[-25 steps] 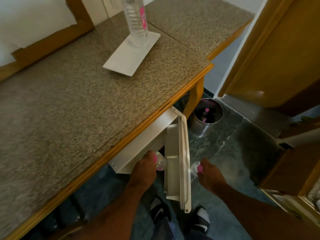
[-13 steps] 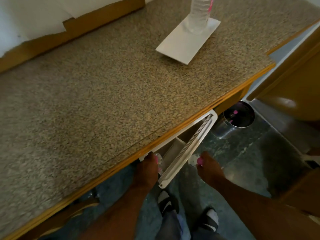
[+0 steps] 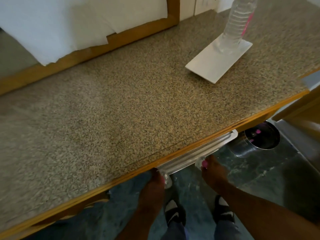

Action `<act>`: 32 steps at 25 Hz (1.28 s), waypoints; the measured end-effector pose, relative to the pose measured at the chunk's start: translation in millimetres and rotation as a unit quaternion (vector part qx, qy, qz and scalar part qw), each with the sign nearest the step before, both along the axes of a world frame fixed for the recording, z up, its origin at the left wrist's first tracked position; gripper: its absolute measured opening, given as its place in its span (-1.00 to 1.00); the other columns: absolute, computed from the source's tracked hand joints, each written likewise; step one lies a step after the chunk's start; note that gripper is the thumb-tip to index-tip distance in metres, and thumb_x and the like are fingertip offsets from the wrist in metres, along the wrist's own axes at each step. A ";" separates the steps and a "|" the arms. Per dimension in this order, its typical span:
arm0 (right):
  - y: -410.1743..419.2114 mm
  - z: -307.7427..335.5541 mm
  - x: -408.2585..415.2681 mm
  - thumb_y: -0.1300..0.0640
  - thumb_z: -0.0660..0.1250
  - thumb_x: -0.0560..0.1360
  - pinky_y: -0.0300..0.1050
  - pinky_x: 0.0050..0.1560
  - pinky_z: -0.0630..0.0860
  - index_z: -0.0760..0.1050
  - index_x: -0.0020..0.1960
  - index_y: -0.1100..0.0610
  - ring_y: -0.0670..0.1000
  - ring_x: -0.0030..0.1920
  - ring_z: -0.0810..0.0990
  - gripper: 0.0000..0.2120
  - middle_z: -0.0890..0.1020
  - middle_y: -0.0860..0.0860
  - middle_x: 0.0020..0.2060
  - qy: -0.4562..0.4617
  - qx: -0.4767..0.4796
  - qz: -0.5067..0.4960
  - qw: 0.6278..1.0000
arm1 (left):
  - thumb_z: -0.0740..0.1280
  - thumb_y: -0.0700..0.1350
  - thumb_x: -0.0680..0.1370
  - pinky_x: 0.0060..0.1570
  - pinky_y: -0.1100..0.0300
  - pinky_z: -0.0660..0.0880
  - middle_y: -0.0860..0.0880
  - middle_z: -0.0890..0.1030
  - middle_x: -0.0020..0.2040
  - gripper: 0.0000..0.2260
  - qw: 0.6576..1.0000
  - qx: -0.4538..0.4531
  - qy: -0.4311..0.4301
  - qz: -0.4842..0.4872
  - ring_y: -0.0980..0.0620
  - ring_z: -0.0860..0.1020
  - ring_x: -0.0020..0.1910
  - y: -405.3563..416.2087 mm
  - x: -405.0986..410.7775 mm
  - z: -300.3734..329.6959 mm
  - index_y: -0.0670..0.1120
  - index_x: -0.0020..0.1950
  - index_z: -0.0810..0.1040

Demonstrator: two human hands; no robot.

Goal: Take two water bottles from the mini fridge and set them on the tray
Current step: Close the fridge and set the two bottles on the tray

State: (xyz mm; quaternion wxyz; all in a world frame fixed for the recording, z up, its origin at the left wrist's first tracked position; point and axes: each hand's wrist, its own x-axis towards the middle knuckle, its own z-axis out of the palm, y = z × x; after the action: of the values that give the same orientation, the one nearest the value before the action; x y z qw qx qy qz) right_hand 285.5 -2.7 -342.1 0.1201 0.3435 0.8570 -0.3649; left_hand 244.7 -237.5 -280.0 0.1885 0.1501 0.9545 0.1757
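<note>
My left hand (image 3: 152,185) is closed around a clear water bottle (image 3: 167,181), just under the counter's front edge. A second clear bottle with a pink cap (image 3: 199,162) is gripped by my right hand (image 3: 213,169), which touches the white mini fridge door (image 3: 199,151). That door shows as a narrow strip below the counter, nearly closed. On the granite counter (image 3: 121,110), at the back right, lies a white rectangular tray (image 3: 210,67). Another clear bottle with a pink label (image 3: 238,26) stands upright on the tray's far end.
A round metal bin (image 3: 260,141) with pink scraps inside sits on the dark stone floor to the right of the fridge. A wood-framed mirror (image 3: 86,23) runs along the back of the counter. A wooden door is at the far right.
The fridge door has swung from wide open to almost closed under the counter. Both hands have kept their bottles and risen slightly toward the counter edge.
</note>
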 end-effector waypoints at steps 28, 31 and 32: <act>170.5 440.1 -95.3 0.15 0.43 0.43 -0.14 -0.23 0.47 0.42 0.16 0.15 0.06 -0.07 0.53 -0.66 0.54 0.08 0.00 0.020 0.110 0.517 0.849 | 0.35 -0.10 0.51 -0.30 0.23 0.41 -0.14 0.61 -0.16 -0.83 0.989 -0.050 0.104 -0.095 -0.03 0.55 -0.22 170.0 -63.4 367.0 -0.22 -0.14 0.56; 179.9 494.3 -128.7 0.18 0.41 0.46 -0.19 -0.28 0.54 0.42 0.15 0.15 0.00 -0.15 0.57 -0.69 0.54 0.06 -0.04 0.040 0.107 0.516 0.849 | 0.36 -0.05 0.48 -0.32 0.16 0.40 -0.14 0.61 -0.17 -0.79 0.979 -0.067 0.161 -0.106 -0.07 0.55 -0.20 175.3 -97.9 405.4 -0.20 -0.19 0.53; 182.4 507.3 -139.4 0.20 0.41 0.45 -0.21 -0.32 0.55 0.42 0.14 0.14 0.00 -0.18 0.58 -0.70 0.53 0.05 -0.06 0.045 0.096 0.506 0.856 | 0.36 -0.04 0.48 -0.29 0.14 0.42 -0.14 0.61 -0.16 -0.79 0.976 -0.069 0.174 -0.108 -0.06 0.54 -0.21 177.3 -108.9 412.8 -0.16 -0.23 0.49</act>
State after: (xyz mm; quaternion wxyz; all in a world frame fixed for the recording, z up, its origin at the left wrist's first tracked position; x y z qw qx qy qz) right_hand 146.2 179.7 165.2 0.2158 -0.1444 0.9479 -0.1844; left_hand 135.8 -60.2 132.8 0.0476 0.2674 0.9606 0.0590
